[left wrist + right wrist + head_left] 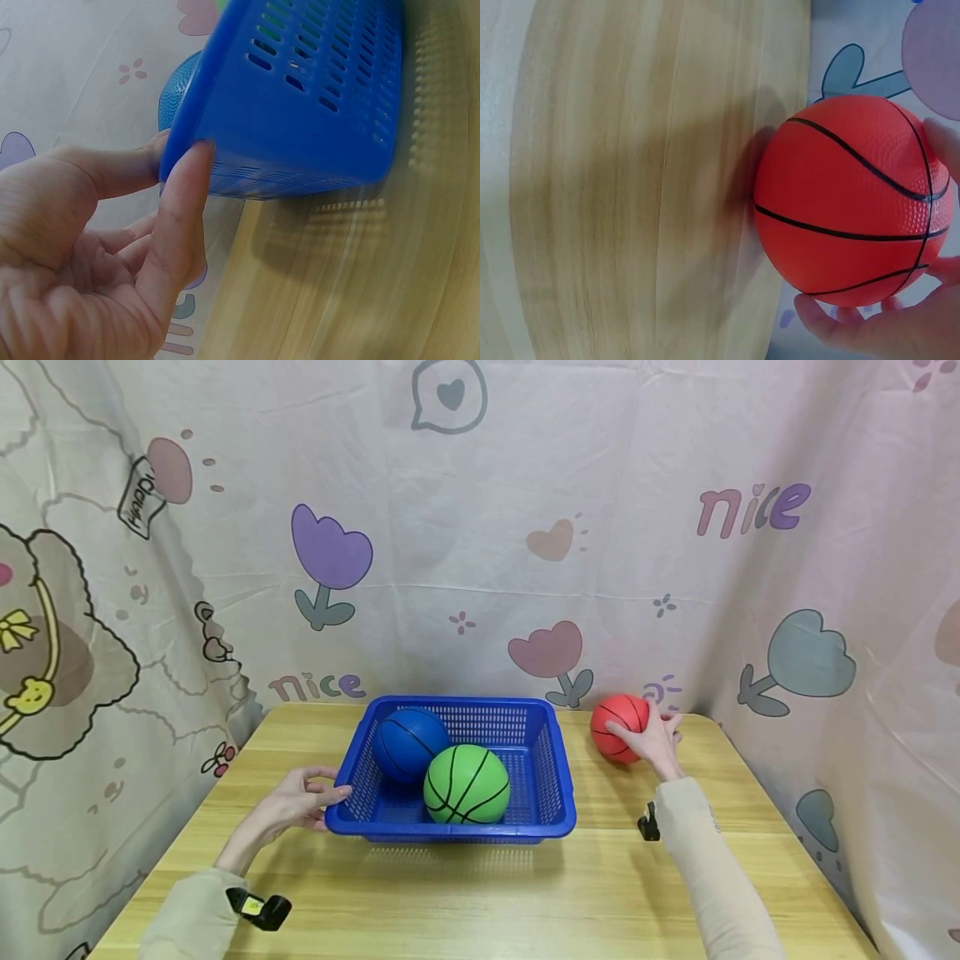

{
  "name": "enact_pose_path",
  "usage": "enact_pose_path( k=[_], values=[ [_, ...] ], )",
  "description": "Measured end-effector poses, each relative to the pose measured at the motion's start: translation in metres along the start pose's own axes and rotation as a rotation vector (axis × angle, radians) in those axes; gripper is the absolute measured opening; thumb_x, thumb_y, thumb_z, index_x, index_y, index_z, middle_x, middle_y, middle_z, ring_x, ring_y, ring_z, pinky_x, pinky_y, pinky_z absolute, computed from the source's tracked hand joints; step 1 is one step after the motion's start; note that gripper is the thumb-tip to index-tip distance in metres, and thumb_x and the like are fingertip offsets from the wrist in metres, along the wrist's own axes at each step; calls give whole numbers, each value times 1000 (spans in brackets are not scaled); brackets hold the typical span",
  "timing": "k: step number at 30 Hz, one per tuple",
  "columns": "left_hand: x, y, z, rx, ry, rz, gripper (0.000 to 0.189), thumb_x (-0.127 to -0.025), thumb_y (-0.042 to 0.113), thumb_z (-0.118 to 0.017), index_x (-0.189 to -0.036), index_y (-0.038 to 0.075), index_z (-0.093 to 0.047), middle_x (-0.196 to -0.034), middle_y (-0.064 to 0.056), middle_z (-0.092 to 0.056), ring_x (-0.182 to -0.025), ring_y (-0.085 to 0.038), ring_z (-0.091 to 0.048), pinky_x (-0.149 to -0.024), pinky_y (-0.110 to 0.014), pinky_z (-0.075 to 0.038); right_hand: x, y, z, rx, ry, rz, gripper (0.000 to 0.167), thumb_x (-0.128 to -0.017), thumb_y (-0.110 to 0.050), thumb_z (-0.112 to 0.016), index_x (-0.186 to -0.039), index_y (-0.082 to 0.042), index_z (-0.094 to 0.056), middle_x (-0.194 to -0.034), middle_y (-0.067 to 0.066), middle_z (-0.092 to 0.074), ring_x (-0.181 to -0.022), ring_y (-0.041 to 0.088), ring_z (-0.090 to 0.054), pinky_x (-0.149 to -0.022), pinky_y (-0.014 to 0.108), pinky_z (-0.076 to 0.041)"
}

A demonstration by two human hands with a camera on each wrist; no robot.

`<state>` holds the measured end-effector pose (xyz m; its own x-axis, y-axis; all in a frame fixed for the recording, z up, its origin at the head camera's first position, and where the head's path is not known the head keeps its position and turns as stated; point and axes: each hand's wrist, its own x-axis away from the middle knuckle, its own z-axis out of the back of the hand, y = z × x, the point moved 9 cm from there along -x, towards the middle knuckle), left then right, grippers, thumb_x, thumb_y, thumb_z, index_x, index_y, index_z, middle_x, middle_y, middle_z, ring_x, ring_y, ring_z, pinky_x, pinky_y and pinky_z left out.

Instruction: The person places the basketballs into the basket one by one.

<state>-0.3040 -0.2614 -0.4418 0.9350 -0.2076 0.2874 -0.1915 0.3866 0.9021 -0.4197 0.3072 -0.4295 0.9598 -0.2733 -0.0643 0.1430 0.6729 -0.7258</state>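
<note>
At the left end of a blue plastic basket (480,832), my left hand (296,802) pinches the rim between thumb and fingers. The left wrist view shows the thumb and fingers on opposite sides of the basket's edge (196,97). Inside the basket, a blue basketball (408,745) lies at the back left, with a green basketball (467,783) right in front of it. To the right of the basket, my right hand (654,739) grips a small red basketball (618,727) from its right side, fingers and thumb spread around it. In the right wrist view this red ball (847,195) is close over the table.
Underneath is a light wooden table (450,910). A pale printed curtain (450,527) hangs behind its back edge and along both sides. Each wrist carries a small black camera, such as the left one (258,910).
</note>
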Motion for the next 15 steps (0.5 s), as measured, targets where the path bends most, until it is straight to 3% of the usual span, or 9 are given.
enact_pose_path(
  k=[3,8,15],
  values=[
    [0,0,0,-3,1,0,68,-100,24,-63,-146,-12,-27,-96,-9,-72,-68,-16,-72,-60,-28,-62,0,0,-3,5,-33,0,101,-86,-50,-73,-159,-12,-15,-154,34,-9,-135,61,-16,-106,75,-35],
    [1,1,0,-4,1,-4,68,-100,24,-63,-145,-13,-27,-97,-10,-72,-68,-16,-72,-61,-29,-62,1,-2,-8,-43,-79,-3,101,-88,-46,-73,-157,-10,-9,-155,32,-18,-138,56,-27,-111,71,-37],
    [2,2,-1,-5,0,-7,68,-100,23,-63,-145,-13,-28,-95,-9,-72,-67,-16,-71,-61,-28,-62,3,-2,-4,-73,-58,-3,99,-88,-42,-74,-157,-11,-9,-155,32,-24,-139,51,-33,-112,68,-38]
  ],
)
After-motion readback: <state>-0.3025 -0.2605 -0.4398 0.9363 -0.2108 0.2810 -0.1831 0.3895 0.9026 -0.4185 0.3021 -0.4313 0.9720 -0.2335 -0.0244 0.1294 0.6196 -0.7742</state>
